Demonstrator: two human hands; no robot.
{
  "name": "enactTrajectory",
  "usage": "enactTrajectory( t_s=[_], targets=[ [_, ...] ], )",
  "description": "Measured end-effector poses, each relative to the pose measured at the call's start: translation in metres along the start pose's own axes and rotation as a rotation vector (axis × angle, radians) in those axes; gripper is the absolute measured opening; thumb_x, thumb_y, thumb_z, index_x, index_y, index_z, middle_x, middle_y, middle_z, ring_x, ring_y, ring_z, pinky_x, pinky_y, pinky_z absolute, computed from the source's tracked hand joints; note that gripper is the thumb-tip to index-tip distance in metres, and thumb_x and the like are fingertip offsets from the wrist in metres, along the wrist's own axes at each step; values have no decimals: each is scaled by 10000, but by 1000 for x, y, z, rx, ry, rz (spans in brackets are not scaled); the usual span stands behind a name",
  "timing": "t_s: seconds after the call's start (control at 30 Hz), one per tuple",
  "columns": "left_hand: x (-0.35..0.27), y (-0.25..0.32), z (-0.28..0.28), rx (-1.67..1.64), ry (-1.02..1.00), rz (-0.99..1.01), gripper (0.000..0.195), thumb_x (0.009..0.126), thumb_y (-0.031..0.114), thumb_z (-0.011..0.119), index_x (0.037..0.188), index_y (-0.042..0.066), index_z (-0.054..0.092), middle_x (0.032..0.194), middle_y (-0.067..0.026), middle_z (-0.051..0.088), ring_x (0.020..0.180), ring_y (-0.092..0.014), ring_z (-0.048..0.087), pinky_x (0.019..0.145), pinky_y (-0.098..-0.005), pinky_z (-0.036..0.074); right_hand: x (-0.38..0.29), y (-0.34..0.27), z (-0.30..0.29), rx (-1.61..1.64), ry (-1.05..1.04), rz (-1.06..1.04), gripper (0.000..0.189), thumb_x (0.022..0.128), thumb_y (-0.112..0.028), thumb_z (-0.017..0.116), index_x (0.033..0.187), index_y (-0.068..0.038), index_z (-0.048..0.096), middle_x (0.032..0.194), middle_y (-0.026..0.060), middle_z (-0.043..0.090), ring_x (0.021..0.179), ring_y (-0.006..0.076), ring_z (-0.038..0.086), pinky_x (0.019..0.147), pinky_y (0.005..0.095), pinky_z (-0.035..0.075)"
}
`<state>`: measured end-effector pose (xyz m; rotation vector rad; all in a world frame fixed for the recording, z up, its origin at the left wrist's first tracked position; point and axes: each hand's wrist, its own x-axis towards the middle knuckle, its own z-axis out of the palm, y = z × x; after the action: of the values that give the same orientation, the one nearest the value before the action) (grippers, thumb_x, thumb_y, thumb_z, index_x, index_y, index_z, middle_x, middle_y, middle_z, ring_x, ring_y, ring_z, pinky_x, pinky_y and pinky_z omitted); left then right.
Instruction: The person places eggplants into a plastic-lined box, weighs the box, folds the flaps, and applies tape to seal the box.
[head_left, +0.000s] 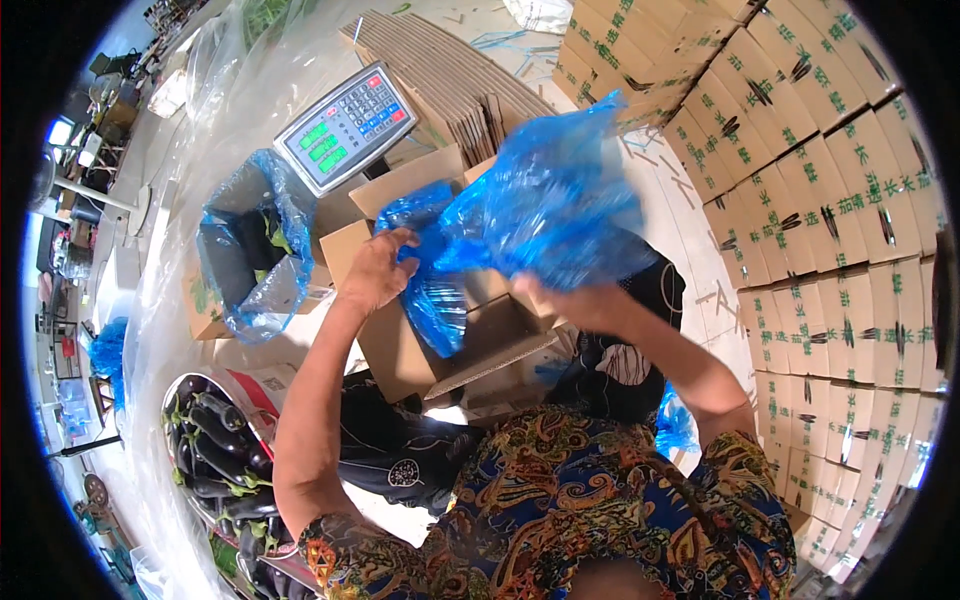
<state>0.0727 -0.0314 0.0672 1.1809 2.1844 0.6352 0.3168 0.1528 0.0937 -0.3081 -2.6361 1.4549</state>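
Observation:
A blue plastic bag (555, 202) spreads out above an open cardboard box (495, 330) in front of me. My left hand (379, 270) grips one gathered end of the bag over the box's far left flap. At the bag's other side, my right hand (562, 300) has hold of its lower edge; the film partly covers those fingers. To the left, a second cardboard box lined with blue film (292, 289) has dark eggplants (259, 236) inside. A digital scale display (345, 127) with lit green readouts stands beyond the two boxes.
A container of eggplants (217, 442) sits at the lower left. Flattened cardboard sheets (450, 67) are stacked behind the scale. Printed cartons (825, 202) form a high wall on the right. Clear plastic sheeting (161, 315) hangs along the left, and scraps lie on the tiled floor (667, 180).

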Motion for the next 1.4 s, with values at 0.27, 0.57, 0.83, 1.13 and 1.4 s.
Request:
enactTrajectory(
  t_s=[0.27, 0.57, 0.83, 1.13, 1.4],
  targets=[
    [-36, 92, 30, -786, -226, 17, 847, 828, 542, 660, 1440, 58, 329, 1386, -144, 411, 1271, -281, 392, 995, -398, 402, -45, -20, 26, -309, -236, -295, 339, 883, -233, 621, 1165, -50, 578, 1150, 115, 615, 1095, 234, 576, 944, 384, 464],
    [-27, 86, 49, -1125, 42, -251, 68, 877, 24, 550, 902, 72, 592, 833, -1, 595, 780, -107, 592, 741, -255, 482, -85, -17, 35, -477, -283, -688, 418, 873, -101, 572, 1275, -4, 508, 1303, 148, 530, 1218, 275, 506, 1051, 387, 409],
    [-21, 111, 91, -680, 109, 8, 759, 793, 275, 786, 1353, -66, 403, 1207, -178, 581, 1122, -250, 546, 992, -344, 414, -107, -10, 55, -368, -163, -776, 400, 880, -57, 533, 1267, 29, 486, 1311, 135, 503, 1213, 273, 494, 1071, 393, 395],
    [-8, 58, 56, -1447, 132, -192, 221, 947, 111, 545, 1142, 21, 600, 1034, -70, 669, 889, -172, 651, 817, -324, 545, -124, -32, 14, -398, -643, -111, 387, 948, -194, 509, 1276, 11, 480, 1146, 194, 590, 985, 244, 609, 845, 370, 526],
    [-42, 64, 33, -1502, 90, -164, 488, 941, 276, 567, 1334, 19, 434, 1236, -158, 587, 1107, -264, 607, 932, -418, 527, -75, -32, -55, 151, 388, 90, 186, 896, -143, 635, 1018, -3, 616, 886, 82, 643, 773, 162, 625, 690, 287, 493]
  ],
)
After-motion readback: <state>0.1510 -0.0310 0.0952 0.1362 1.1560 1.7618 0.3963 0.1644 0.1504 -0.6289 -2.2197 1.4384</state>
